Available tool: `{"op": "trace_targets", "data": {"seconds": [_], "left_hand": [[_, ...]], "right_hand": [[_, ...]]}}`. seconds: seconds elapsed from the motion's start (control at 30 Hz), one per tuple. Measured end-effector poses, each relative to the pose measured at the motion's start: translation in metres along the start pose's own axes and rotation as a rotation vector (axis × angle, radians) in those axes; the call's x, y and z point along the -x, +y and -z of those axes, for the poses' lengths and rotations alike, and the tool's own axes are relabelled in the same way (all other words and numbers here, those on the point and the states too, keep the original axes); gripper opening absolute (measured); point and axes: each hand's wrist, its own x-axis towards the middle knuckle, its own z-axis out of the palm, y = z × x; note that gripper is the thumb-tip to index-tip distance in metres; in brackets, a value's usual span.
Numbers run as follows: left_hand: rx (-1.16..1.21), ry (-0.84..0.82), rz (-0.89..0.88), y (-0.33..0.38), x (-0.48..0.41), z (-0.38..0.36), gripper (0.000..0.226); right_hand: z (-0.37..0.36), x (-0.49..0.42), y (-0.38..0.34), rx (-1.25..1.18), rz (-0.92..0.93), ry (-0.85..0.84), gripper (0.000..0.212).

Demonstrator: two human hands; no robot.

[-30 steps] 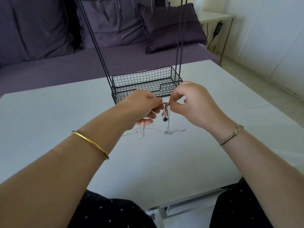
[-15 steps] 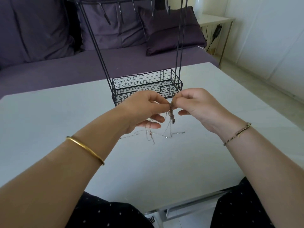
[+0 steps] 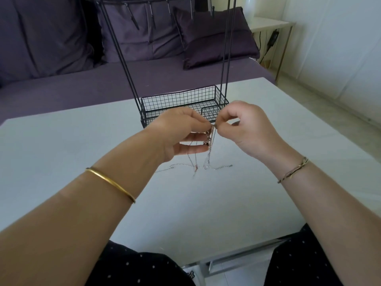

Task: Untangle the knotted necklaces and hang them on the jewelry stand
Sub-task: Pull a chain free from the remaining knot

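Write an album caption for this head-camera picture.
Left hand and right hand pinch the knotted necklaces above a white table, loose ends trailing on it, before a black jewelry stand.

The black wire jewelry stand (image 3: pixel 179 99) is cut off at the top edge. In the thin silver tangled necklaces (image 3: pixel 209 141), strand count is too fine to tell. The left hand (image 3: pixel 181 132) hides part of the stand's near wall.

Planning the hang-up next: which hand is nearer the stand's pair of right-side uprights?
Right. The right hand pinches the necklaces just in front of the uprights' foot; the left hand pinches them farther left, before the basket.
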Motion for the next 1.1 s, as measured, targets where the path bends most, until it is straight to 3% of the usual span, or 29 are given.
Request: {"op": "trace_targets", "data": {"seconds": [0.1, 0.17, 0.47, 0.63, 0.8, 1.1], "left_hand": [[-0.048, -0.073, 0.045, 0.0, 0.001, 0.002, 0.014], [-0.041, -0.034, 0.033, 0.0, 0.001, 0.003, 0.011], [0.128, 0.113, -0.013, 0.003, -0.001, 0.006, 0.014], [0.07, 0.019, 0.015, -0.001, 0.001, 0.009, 0.008], [0.05, 0.026, 0.021, 0.0, 0.0, 0.006, 0.006], [-0.051, 0.051, -0.04, -0.001, 0.0, 0.005, 0.007]], "right_hand": [[-0.002, 0.001, 0.003, 0.163, 0.117, 0.029, 0.006], [-0.001, 0.002, 0.004, 0.227, 0.15, 0.005, 0.008], [0.003, 0.001, 0.005, 0.224, 0.16, 0.021, 0.009], [0.004, 0.001, 0.005, 0.078, 0.087, 0.05, 0.007], [-0.001, 0.005, -0.001, 0.017, 0.037, 0.02, 0.01], [-0.002, 0.005, 0.002, 0.213, 0.087, -0.008, 0.002]]}}
